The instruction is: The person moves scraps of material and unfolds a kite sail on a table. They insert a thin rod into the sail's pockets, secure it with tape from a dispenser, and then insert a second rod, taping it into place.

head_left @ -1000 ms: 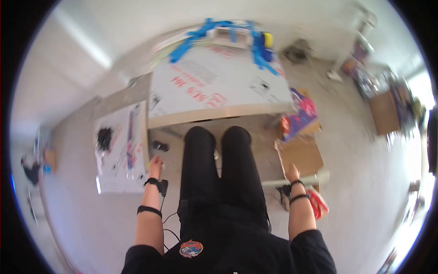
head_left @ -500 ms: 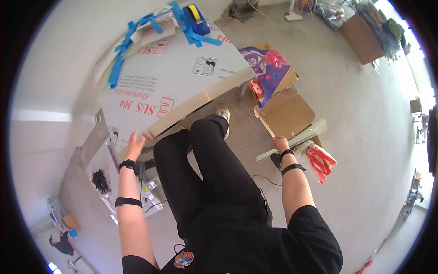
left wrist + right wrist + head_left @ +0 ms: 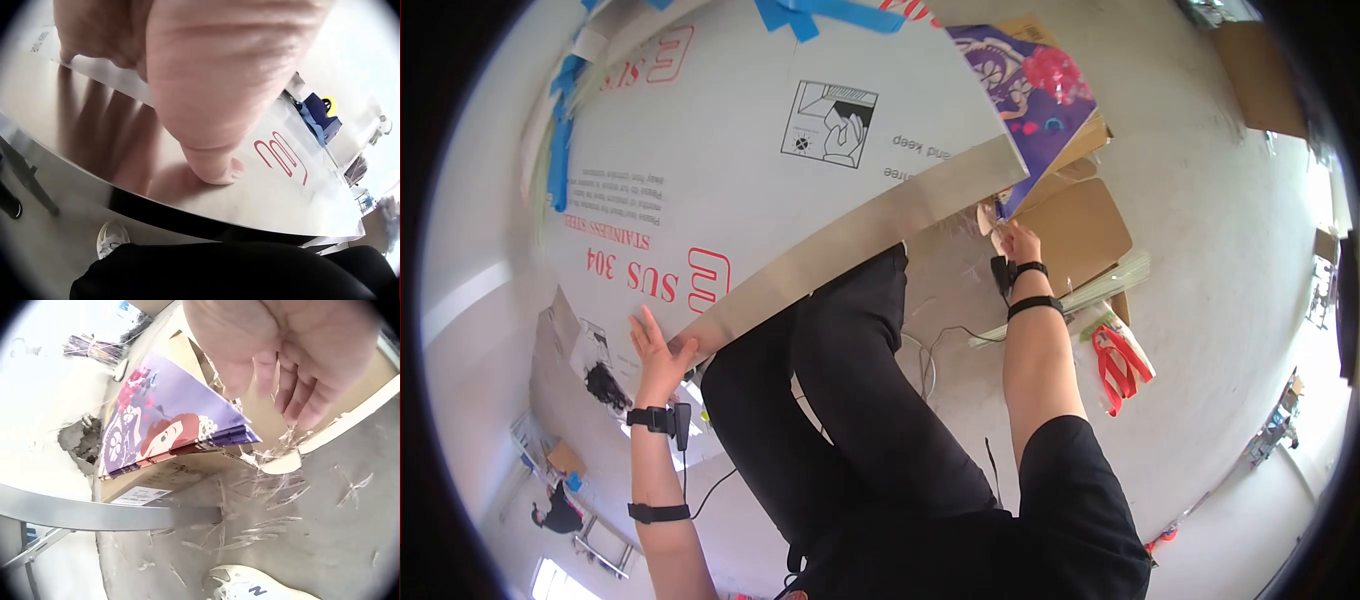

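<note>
Room over floor (image 3: 1210,265) right of open carton (image 3: 1080,235); 2 obstacles: table corner (image 3: 1000,160) left, purple stack (image 3: 1025,95) beyond.

Head view: wide fisheye from high up, facing steeply down and forward over the legs (image 3: 850,370), with table (image 3: 730,150) to the left and floor (image 3: 1200,290) to the right. Left wrist view: very close, low over the metal edge (image 3: 850,225), left hand (image 3: 662,362) filling the top, facing across the table to a tape dispenser (image 3: 320,115) far right; shares edge and red print (image 3: 281,153) with head. Right wrist view: close to right hand (image 3: 1020,245), angled floorward; shares purple stack (image 3: 1025,95) and cardboard box (image 3: 1082,228) with head.
</note>
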`<state>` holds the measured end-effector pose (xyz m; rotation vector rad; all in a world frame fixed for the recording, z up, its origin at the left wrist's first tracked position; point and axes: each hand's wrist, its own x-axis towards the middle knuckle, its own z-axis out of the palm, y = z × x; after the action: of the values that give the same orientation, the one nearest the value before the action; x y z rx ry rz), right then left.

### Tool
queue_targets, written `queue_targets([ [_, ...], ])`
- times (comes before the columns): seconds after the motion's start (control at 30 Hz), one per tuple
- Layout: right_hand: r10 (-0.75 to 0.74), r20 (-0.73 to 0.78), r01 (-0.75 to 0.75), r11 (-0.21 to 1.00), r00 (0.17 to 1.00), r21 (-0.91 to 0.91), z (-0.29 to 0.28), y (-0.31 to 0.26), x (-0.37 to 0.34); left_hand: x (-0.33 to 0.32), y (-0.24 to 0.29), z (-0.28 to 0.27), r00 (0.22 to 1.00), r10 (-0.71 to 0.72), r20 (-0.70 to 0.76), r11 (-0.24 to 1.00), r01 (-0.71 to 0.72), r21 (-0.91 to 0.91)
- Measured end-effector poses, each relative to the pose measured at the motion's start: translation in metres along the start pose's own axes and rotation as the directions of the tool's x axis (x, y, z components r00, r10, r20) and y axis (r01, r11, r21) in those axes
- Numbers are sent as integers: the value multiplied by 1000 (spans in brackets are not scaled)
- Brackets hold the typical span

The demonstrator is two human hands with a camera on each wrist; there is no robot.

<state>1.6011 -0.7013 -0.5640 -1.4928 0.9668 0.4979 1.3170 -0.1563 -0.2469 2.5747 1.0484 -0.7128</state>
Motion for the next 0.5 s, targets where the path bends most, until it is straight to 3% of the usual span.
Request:
queue_targets([
  [0.13, 50, -53, -49, 998, 997, 26, 20, -8, 21, -1, 5, -4, 999, -19, 26, 1000, 19, 1],
  [0.2, -20, -69, 25, 997, 997, 72, 25, -9, 25, -1, 8, -8, 999, -24, 43, 1000, 24, 5],
  [0.37, 5, -150, 16, 990, 989, 140, 24, -21, 15, 0, 7, -7, 1000, 8, 22, 1000, -8, 16],
  [0.47, -46, -166, 63, 993, 985, 102, 19, -22, 18, -1, 8, -8, 999, 41, 14, 999, -41, 26],
  [0.5, -92, -180, 90, 996, 979, -19, 18, -21, 23, -1, 8, -9, 999, 48, 10, 999, -48, 25],
])
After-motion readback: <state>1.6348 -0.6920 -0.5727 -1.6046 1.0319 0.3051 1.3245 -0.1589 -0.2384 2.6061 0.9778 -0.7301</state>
